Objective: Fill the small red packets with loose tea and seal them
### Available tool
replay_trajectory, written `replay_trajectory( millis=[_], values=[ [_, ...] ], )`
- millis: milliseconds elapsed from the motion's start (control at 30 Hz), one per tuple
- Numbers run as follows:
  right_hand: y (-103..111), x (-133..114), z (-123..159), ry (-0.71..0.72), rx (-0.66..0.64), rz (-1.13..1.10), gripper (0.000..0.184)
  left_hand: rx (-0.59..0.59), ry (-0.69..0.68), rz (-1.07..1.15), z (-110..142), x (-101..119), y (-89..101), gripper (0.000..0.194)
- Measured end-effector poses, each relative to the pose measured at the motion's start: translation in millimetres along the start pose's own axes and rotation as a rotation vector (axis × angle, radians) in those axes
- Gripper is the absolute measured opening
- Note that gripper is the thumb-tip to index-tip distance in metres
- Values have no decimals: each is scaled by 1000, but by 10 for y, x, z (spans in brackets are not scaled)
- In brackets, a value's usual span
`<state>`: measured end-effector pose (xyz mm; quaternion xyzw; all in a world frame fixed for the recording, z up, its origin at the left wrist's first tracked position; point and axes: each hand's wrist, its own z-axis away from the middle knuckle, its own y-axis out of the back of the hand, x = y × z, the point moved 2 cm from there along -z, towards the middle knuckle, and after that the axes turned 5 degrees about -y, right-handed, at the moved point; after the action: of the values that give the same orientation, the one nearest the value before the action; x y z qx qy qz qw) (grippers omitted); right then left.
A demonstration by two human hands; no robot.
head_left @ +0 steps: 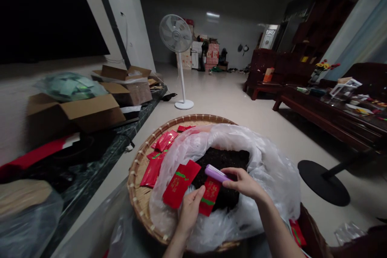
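My left hand (190, 209) pinches a small red packet (209, 196) upright over a clear plastic bag (269, 169) of dark loose material (226, 161). My right hand (243, 182) grips a purple scoop (216, 173), its end at the packet's mouth. A second red packet (180, 183) lies on the bag's edge just left of my left hand. The bag rests in a round woven bamboo tray (137, 177). Several more red packets (160, 149) lie on the tray's left side.
A dark marble counter (121, 137) on the left carries open cardboard boxes (78, 109) and bagged goods. A white standing fan (177, 36) stands on the tiled floor behind. A dark wooden table (332, 117) and a black round stand base (323, 181) are on the right.
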<state>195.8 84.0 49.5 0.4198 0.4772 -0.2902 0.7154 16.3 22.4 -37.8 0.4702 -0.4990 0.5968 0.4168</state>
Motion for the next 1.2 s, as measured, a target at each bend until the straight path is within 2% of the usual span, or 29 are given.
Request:
replay_trajectory(
  millis=[167, 400, 600, 700, 800, 900, 1033, 1100, 1200],
  values=[
    [51, 18, 36, -50, -5, -65, 48, 18, 5, -7, -1, 15, 1, 50],
    [-35, 37, -15, 50, 48, 82, 35, 3, 22, 35, 0, 34, -22, 45],
    [-37, 20, 9, 33, 19, 1, 38, 22, -29, -56, -3, 31, -6, 48],
    [-18, -14, 26, 21, 40, 0, 34, 26, -52, -118, -3, 31, 0, 49],
    [40, 32, 6, 6, 67, -41, 40, 34, -59, -123, -10, 17, 15, 48],
    [162, 216, -57, -14, 189, 28, 46, 56, -55, -72, -20, -7, 36, 45],
    [285, 483, -124, -23, 447, 382, 43, 61, -45, -24, -23, -9, 30, 44],
    [253, 502, -126, 37, 528, 463, 36, 71, -58, -47, -18, 8, 16, 45],
    [66, 382, -113, 162, 549, 346, 33, 50, -70, -111, -5, 33, -9, 47]
  ],
)
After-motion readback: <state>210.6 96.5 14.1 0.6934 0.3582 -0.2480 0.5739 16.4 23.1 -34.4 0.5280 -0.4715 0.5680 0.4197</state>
